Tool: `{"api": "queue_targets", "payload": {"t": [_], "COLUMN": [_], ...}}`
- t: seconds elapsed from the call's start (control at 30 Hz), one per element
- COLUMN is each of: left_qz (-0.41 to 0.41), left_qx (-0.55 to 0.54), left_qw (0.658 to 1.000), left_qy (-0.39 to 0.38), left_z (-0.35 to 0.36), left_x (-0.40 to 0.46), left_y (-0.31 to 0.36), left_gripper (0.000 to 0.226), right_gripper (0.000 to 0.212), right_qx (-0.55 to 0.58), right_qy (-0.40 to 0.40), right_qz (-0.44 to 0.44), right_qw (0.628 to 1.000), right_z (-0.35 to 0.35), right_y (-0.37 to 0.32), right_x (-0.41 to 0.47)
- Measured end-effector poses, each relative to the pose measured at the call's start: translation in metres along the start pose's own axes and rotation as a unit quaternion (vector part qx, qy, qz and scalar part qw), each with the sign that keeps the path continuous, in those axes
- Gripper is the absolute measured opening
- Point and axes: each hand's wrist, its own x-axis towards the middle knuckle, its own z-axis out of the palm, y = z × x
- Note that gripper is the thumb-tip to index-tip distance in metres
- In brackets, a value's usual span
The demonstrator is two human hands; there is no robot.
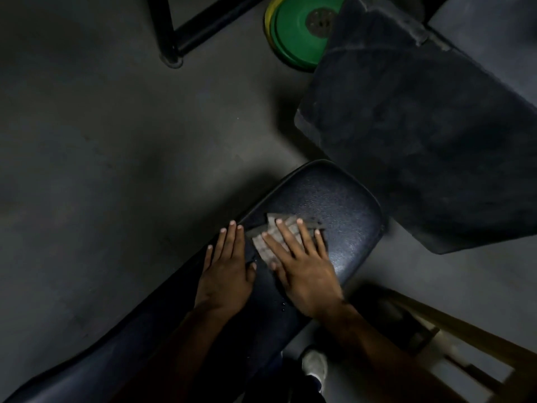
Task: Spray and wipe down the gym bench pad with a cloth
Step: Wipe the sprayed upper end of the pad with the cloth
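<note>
— Where is the cloth [279,237] now?

— On the bench pad [334,210], near its rounded end. The right hand [302,266] lies flat on it, fingers spread, pressing and not closing around it. The cloth is grey and creased.

— And the other hand?

— The left hand [225,271] is open too, palm down at the left edge of the pad, holding nothing.

— Is there room around the pad?

— To the left, yes, the grey floor [116,126] is bare. Past the end, another dark cushion [412,126] stands very near. The pad is dark blue with a grainy surface and piping on the edge. Some small drops lie by the right wrist.

— What is behind?

— Green and yellow weight plates [293,30].
</note>
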Motion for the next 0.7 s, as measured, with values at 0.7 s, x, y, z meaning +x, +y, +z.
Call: {"api": "queue_targets", "payload": {"t": [0.7], "left_qz": [-0.064], "left_qx": [-0.03], "left_qw": [0.997], "left_qy": [0.026], "left_z": [0.025], "left_x": [-0.065], "left_y": [0.0], "left_gripper": [0.09], "right_gripper": [0.059], "right_qx": [0.016], "right_qy": [-0.03], "right_qz": [-0.008], "right_qw": [0.999], "right_z": [0.002], "right_y": [0.043], "right_x": [-0.085]}}
